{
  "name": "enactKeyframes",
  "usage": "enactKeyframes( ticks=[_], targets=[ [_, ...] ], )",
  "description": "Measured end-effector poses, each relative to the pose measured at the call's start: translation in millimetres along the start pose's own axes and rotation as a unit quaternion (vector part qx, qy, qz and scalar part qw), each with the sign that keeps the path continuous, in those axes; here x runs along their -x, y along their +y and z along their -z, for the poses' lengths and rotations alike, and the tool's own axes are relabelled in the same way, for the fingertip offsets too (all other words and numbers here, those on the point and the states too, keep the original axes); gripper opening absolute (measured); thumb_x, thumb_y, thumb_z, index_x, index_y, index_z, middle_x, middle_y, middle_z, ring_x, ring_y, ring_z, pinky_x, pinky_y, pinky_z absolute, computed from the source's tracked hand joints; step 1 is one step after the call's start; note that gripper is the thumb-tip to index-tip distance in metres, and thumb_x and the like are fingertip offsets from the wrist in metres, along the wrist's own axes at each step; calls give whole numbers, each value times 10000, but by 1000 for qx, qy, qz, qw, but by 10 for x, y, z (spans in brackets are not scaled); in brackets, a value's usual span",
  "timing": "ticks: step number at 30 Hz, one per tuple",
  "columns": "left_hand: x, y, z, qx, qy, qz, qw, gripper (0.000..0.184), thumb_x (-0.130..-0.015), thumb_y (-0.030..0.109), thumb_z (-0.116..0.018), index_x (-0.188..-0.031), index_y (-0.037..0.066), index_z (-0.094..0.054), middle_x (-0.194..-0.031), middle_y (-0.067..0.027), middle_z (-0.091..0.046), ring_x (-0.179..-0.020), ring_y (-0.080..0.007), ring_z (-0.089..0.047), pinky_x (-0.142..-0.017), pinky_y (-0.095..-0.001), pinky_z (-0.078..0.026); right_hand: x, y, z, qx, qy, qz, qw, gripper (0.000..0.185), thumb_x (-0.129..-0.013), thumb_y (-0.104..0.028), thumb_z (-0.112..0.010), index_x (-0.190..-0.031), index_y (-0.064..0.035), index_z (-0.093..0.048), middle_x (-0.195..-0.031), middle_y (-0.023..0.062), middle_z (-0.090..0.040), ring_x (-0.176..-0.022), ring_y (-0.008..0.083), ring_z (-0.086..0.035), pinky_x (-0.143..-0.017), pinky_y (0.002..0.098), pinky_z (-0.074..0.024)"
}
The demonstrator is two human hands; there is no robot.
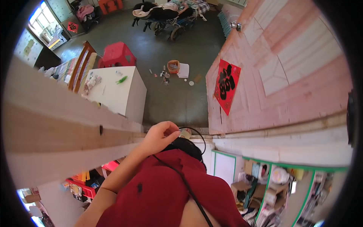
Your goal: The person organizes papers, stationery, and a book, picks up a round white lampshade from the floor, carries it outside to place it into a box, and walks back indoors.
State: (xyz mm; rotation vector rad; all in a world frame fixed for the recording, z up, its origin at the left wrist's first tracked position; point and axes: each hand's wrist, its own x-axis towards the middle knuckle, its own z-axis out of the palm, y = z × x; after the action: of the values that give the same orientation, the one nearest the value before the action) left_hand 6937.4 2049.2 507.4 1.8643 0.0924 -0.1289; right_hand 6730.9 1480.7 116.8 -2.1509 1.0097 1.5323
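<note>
My left hand (162, 135) is in front of my body at waist height, its fingers loosely curled toward the thumb. Whatever lies inside the curl is hidden. Just past the fingertips, a pale round object (185, 133) shows in part; I cannot tell whether the hand touches it. A thin black cable (204, 142) loops beside it and another stretch crosses my red top (162, 189). My right hand is out of sight.
I stand in a doorway. An open pinkish door (280, 72) with a red paper sign (227, 86) is at right. Ahead are a white cabinet (136, 96), a red stool (118, 54), a small basket (169, 68) amid floor litter, and a wheeled chair (174, 34). Shelves (269, 189) stand lower right.
</note>
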Motion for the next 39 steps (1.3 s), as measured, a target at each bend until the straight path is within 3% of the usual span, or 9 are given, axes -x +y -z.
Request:
enactKeyframes(
  ticks=[4,6,8,9,10,16,32,36,39],
  targets=[
    [-1097,237,157,-29,-28,-50,998,184,-872,184,-645,-941,19,-602,-819,-86,-627,-730,-179,-616,-674,-299,-506,-263,-1861,1169,-142,-7,95,985,416,-908,-440,-543,-1069,-72,-652,-819,90,-663,-752,220,-618,-658,394,-494],
    [-1651,322,309,-67,-9,-41,997,188,-867,193,-644,-932,22,-600,-811,-98,-620,-744,-206,-623,-678,-312,-507,623,-3229,2207,355,167,398,829,337,-927,-311,-433,-1003,-85,-670,-964,146,-668,-941,292,-614,-796,439,-488],
    [-2127,311,424,-70,63,-76,993,193,-863,203,-645,-931,27,-601,-800,-99,-613,-743,-211,-621,-674,-313,-502,474,-4482,2814,434,229,426,760,333,-913,-316,-472,-1003,-52,-653,-1035,205,-644,-962,343,-612,-835,449,-485],
    [-2345,302,514,-48,55,-49,996,193,-867,193,-654,-960,29,-611,-849,-92,-622,-798,-191,-632,-711,-300,-514,696,-5050,3046,149,263,426,853,324,-869,-301,-583,-1039,-27,-619,-1023,216,-646,-962,346,-622,-843,428,-490],
    [-2570,268,602,-48,70,-45,995,193,-867,193,-654,-960,29,-611,-849,-92,-622,-798,-191,-632,-711,-300,-514,728,-5585,3266,7,257,518,816,360,-835,-266,-649,-1085,-15,-588,-1001,200,-654,-944,336,-633,-825,407,-494],
    [-4216,-459,1300,-45,46,-35,997,214,-866,219,-652,-953,26,-619,-849,-100,-628,-764,-198,-620,-699,-309,-508,1828,-8405,4178,-60,173,672,718,349,-896,-195,-604,-1179,-2,-542,-1057,151,-632,-942,232,-620,-853,330,-487],
    [-8736,-766,3004,-30,129,-98,986,201,-852,239,-632,-874,41,-602,-798,-116,-589,-749,-267,-604,-681,-372,-475,205,-12687,5628,-5,107,656,747,249,-887,-137,-617,-1087,7,-590,-955,88,-643,-835,142,-607,-737,277,-510],
    [-10011,-876,2945,-49,168,-72,982,189,-869,234,-622,-903,50,-601,-845,-110,-593,-799,-265,-598,-710,-359,-477,-1237,-13711,6480,87,112,577,804,255,-862,-138,-641,-1056,20,-591,-904,89,-647,-730,152,-613,-651,288,-518],
    [-11059,-644,2900,-57,151,-70,984,181,-878,219,-622,-938,48,-609,-878,-106,-605,-838,-257,-601,-734,-347,-483,-1019,-14265,7090,198,67,448,869,385,-807,-284,-684,-1037,21,-641,-963,172,-675,-926,262,-645,-827,368,-500]
  ],
)
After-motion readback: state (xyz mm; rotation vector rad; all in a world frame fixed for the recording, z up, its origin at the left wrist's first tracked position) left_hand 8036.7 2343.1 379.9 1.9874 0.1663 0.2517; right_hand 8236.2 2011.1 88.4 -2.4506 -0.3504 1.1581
